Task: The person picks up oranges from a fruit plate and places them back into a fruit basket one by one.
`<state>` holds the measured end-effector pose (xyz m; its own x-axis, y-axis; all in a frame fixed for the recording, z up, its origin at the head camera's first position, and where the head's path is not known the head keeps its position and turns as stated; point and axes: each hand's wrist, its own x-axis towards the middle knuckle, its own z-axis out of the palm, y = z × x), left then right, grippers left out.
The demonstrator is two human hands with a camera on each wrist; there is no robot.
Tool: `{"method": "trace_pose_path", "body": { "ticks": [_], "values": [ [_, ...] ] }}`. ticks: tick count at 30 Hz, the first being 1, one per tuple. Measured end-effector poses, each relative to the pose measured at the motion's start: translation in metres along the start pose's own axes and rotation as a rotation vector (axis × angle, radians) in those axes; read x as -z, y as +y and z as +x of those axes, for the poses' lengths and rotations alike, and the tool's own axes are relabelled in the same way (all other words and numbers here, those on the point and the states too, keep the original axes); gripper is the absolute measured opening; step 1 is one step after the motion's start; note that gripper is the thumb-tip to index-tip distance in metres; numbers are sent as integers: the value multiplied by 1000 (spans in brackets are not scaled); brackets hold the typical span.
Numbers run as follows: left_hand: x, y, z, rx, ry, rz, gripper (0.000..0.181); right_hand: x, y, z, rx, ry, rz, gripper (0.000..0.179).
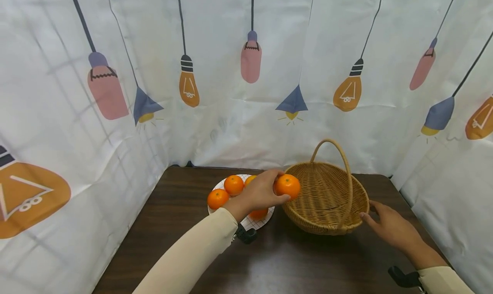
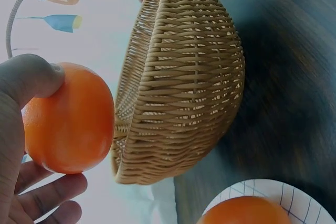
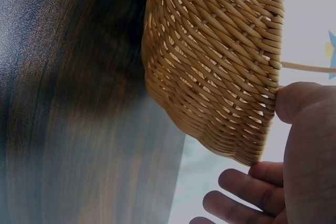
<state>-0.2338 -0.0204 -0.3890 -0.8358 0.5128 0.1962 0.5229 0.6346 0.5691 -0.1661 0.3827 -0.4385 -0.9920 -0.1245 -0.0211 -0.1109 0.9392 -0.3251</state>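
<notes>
My left hand (image 1: 259, 192) holds an orange (image 1: 289, 187) between thumb and fingers, raised beside the left rim of a wicker basket (image 1: 317, 200). In the left wrist view, the thumb presses the top of the smooth orange (image 2: 71, 119). My right hand (image 1: 393, 225) is at the basket's right end; in the right wrist view, its thumb and index finger pinch the basket's rim (image 3: 270, 93). A white plate with a grid pattern (image 1: 252, 222) bears several oranges (image 1: 233, 185), partly hidden behind my left hand and wrist. The basket's visible interior shows only bare weave.
Everything stands on a dark wooden table (image 1: 173, 225). An arched handle (image 1: 348, 178) rises over the basket. White curtains (image 1: 215, 131) printed with lamps and bulbs close off the back and both sides. Dark straps with small devices (image 1: 246, 235) sit on both wrists.
</notes>
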Motion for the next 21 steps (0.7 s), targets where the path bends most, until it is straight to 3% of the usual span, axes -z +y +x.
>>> {"method": "trace_pose_path", "body": {
  "ticks": [9,21],
  "values": [
    [-9,4,8,-28,-26,-27,68,-1,0,-1,-6,0,-4,87],
    [-23,8,16,-39,-56,64,71,-1,-2,-2,3,6,8,84]
  ]
}}
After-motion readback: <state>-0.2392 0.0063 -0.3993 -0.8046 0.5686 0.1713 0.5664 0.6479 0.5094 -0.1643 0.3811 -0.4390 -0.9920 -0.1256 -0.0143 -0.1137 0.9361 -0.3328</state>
